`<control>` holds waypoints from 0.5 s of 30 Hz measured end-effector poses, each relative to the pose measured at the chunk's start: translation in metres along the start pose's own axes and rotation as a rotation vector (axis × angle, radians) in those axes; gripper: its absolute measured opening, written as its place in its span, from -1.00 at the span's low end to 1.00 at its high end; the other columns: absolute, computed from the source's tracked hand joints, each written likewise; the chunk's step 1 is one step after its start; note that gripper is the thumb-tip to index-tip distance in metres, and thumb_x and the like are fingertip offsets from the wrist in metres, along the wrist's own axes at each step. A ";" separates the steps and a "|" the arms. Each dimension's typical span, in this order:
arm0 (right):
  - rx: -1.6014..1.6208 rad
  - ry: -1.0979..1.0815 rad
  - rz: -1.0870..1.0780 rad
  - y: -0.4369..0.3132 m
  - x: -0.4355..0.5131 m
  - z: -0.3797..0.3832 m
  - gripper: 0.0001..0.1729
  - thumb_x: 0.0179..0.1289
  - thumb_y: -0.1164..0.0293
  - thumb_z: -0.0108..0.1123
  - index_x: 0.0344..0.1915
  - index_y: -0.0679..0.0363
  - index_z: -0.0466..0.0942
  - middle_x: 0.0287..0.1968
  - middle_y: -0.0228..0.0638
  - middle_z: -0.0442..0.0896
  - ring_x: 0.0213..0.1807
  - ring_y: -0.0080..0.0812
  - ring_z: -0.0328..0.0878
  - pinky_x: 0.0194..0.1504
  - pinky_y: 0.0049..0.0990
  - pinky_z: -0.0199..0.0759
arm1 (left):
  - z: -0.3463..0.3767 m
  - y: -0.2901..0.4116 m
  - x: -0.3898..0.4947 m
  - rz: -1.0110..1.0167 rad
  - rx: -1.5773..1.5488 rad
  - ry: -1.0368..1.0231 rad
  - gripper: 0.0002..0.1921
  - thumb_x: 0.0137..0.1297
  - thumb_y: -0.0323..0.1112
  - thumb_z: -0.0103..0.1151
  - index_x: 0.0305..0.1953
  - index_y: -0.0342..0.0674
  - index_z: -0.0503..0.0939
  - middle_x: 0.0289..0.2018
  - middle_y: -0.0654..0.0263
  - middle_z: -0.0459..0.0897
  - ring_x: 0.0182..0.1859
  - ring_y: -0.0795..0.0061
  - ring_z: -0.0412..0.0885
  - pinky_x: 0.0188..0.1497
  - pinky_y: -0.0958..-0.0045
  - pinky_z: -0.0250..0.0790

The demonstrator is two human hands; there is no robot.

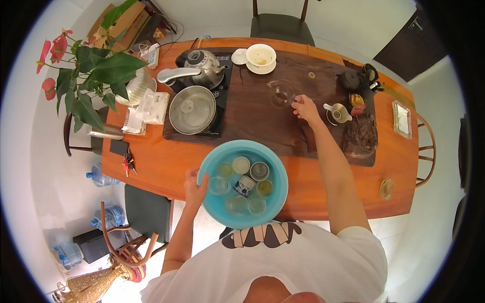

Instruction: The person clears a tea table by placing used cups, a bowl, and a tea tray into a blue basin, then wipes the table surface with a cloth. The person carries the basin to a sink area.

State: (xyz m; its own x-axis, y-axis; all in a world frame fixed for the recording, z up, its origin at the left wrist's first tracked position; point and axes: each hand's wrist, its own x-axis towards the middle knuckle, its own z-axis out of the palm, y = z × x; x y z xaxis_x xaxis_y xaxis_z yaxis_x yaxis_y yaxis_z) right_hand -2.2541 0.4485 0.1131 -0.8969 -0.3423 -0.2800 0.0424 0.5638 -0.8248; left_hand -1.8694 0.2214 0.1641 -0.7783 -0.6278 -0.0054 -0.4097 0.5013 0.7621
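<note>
My left hand [195, 189] grips the left rim of a turquoise plastic basin [282, 172], thumb over the edge. Inside the basin lie several small cups: clear glass ones, a white one [241, 165] and a blue-and-white porcelain cup [244, 185]. The basin sits at the table's front edge, close against my body. My right hand [305, 109] reaches over the dark wooden tea tray [254, 110], its fingers closed at the handle of a clear glass pitcher [279, 94] with some brown liquid in it. A strainer on a small pitcher [338, 113] stands to the right of that hand.
Left on the tray are a steel kettle [206, 70] and a steel pot [192, 110] on a black induction cooker [221, 110]. A white gaiwan [261, 58] stands behind. Dark teapot [349, 79] and carved ornament [360, 132] occupy the right. Keys [129, 163] lie front left.
</note>
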 end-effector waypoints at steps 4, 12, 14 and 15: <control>-0.212 0.025 -0.033 0.008 0.024 -0.020 -0.64 0.04 0.27 0.16 -0.19 0.27 0.49 -0.46 -0.29 0.57 -0.42 -0.42 0.55 -0.39 -0.45 0.43 | -0.004 -0.020 -0.002 -0.043 -0.006 0.070 -0.72 0.18 -0.32 0.14 -0.17 -0.42 0.53 -0.18 0.01 0.51 -0.12 0.10 0.49 -0.07 0.26 0.34; 0.182 0.013 0.092 -0.069 0.145 -0.005 -0.74 0.13 0.35 0.04 -0.22 0.25 0.51 -0.40 -0.25 0.60 -0.39 -0.34 0.60 -0.46 -0.38 0.53 | -0.007 -0.018 -0.012 -0.019 -0.056 0.054 -0.81 0.21 -0.40 0.08 -0.21 -0.39 0.55 -0.25 0.05 0.53 -0.18 0.13 0.53 -0.14 0.27 0.38; 0.161 -0.021 0.258 -0.076 0.165 0.015 -0.74 0.14 0.37 0.04 -0.22 0.30 0.50 -0.38 -0.21 0.60 -0.40 -0.30 0.61 -0.45 -0.39 0.54 | -0.011 -0.010 -0.009 -0.065 -0.050 0.048 -0.83 0.20 -0.43 0.08 -0.24 -0.40 0.55 -0.25 0.05 0.53 -0.21 0.14 0.54 -0.18 0.28 0.40; 0.162 -0.066 0.332 -0.079 0.174 0.023 -0.74 0.15 0.38 0.04 -0.23 0.32 0.50 -0.36 -0.19 0.61 -0.40 -0.28 0.61 -0.44 -0.39 0.55 | -0.011 -0.004 -0.005 -0.090 -0.030 0.034 -0.85 0.20 -0.45 0.08 -0.27 -0.42 0.54 -0.24 0.07 0.54 -0.22 0.15 0.56 -0.20 0.32 0.42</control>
State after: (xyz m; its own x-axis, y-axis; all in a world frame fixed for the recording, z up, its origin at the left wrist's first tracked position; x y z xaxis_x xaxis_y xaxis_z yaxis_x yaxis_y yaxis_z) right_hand -2.4034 0.3270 0.1175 -0.7925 -0.2114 -0.5720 0.4002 0.5274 -0.7494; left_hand -1.8585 0.2161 0.1688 -0.7220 -0.6899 -0.0534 -0.4627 0.4240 0.7785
